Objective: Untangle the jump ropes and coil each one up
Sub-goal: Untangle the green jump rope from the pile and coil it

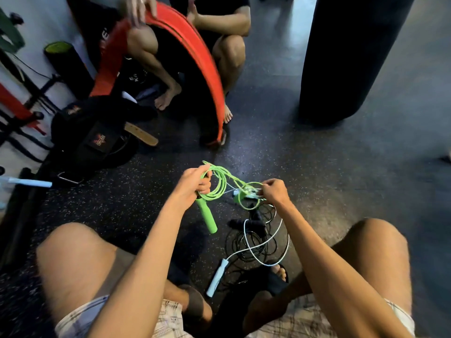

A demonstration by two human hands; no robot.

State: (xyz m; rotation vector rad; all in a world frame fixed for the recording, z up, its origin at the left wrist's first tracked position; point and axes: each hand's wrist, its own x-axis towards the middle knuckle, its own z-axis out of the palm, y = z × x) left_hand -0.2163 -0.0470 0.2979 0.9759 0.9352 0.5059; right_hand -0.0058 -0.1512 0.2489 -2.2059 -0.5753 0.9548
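My left hand (195,182) grips several coiled loops of the green jump rope (220,185); one green handle (207,217) hangs below the fist. My right hand (273,191) pinches a green loop where it tangles with a white cord beside the second green handle (236,198). The white jump rope (258,250) trails down to its pale blue handle (217,276) by my foot. The black jump rope (251,240) lies in a loose heap on the floor with its black handles (249,223) between my knees.
A crouching person (219,45) opposite me holds a red curved pad (195,57). A black bag (92,135) lies at left, with another pale blue handle (31,182) nearby. A black punching bag (349,57) stands at right. Speckled dark floor (341,179).
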